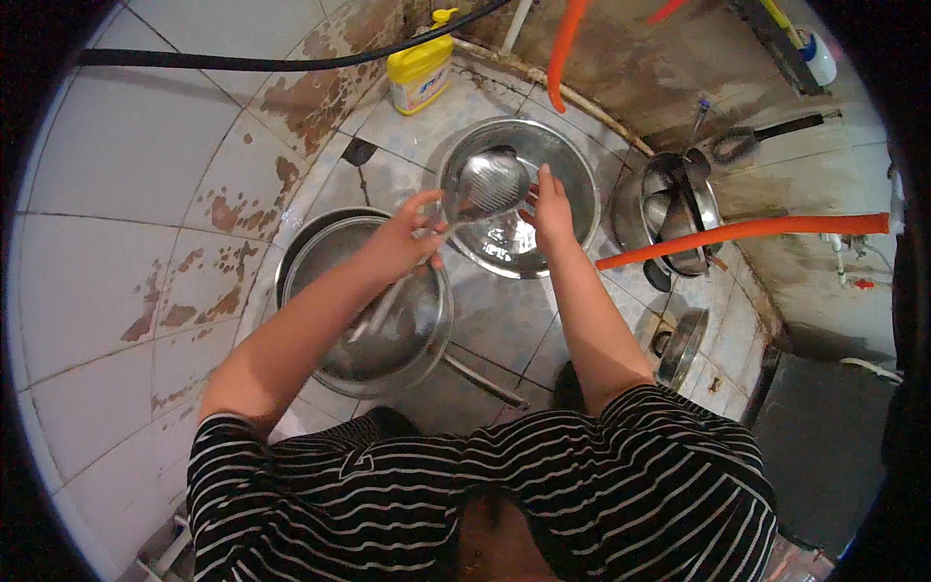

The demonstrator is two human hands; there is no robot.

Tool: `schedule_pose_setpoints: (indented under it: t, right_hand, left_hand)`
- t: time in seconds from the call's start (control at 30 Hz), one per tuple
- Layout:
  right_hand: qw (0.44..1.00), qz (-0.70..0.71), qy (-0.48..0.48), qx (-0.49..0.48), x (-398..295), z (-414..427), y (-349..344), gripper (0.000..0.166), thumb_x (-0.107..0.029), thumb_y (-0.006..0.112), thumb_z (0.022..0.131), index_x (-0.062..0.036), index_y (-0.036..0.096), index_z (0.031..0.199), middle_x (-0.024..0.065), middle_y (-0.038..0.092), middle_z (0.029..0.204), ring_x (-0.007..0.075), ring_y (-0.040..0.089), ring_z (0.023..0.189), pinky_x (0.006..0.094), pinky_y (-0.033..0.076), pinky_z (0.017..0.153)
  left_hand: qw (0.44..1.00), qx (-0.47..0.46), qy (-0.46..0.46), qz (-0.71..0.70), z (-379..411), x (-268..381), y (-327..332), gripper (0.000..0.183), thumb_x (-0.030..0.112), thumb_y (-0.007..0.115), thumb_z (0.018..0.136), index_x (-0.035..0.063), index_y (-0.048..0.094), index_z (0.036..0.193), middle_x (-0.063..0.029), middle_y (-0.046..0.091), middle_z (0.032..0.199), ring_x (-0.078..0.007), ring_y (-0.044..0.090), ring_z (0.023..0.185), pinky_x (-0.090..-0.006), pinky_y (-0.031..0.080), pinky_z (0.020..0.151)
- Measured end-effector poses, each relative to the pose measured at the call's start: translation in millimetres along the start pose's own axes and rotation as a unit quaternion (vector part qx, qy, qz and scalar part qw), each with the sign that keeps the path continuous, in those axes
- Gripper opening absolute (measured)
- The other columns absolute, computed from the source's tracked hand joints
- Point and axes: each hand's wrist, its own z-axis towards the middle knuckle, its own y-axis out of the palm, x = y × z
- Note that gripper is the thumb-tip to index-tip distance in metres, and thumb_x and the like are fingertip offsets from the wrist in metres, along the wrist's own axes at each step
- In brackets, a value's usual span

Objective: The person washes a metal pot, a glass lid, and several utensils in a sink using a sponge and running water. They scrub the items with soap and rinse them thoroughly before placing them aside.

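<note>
My left hand [407, 236] grips the handle of a metal slotted spoon [494, 180]. The spoon's broad perforated head is held above a round metal basin [534, 270], which appears to contain water. To the right of the spoon head is my right hand [550, 207], fingers apart and holding nothing; whether a fingertip touches the metal is unclear. Beneath my left forearm sits a wide metal pan [364, 349], its handle pointing toward the lower right. My forearm hides part of it, and the spoon's handle passes over it.
A yellow detergent bottle [420, 73] stands by the wall behind a floor drain [358, 151]. Nested metal pots [665, 211] are at right, with an orange hose [742, 236] crossing before them. A round lid [684, 349] lies nearby. A black hose [254, 64] spans the top left.
</note>
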Motion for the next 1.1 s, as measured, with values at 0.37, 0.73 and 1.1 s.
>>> schedule_pose_setpoints:
  t: [0.37,0.73,1.1]
  right_hand:
    - [0.767,-0.611,-0.151,0.121,82,69,-41,0.062,-0.046,0.056,0.083,-0.0205,0.04,0.138,0.0255,0.015,0.149,0.0412,0.018,0.137,0.0529,0.025,0.107]
    - [0.748,-0.425,-0.502,0.087,-83,118,100,0.044,-0.017,0.063,0.075,-0.0026,0.053,0.116,0.0224,0.053,0.117,0.0396,0.051,0.108,0.0449,0.042,0.092]
    - [0.675,-0.567,-0.467,-0.072,-149,197,169,0.05,-0.031,0.061,0.083,-0.0021,0.052,0.124,0.0246,0.044,0.133,0.0374,0.039,0.127,0.0416,0.035,0.103]
  left_hand:
    - [0.957,-0.066,-0.145,-0.242,156,-76,93,0.019,0.0,0.049,0.082,0.0018,0.054,0.101,-0.0137,0.059,0.094,-0.0294,0.062,0.095,-0.0441,0.051,0.069]
    - [0.812,0.397,0.311,0.293,153,38,-55,0.052,0.019,0.065,0.079,0.0021,0.048,0.125,-0.0228,0.051,0.123,-0.0389,0.047,0.116,-0.0408,0.038,0.099]
    - [0.83,0.318,0.275,0.366,222,53,-115,0.044,0.029,0.069,0.077,0.0061,0.059,0.113,-0.021,0.052,0.117,-0.0374,0.048,0.111,-0.043,0.039,0.093]
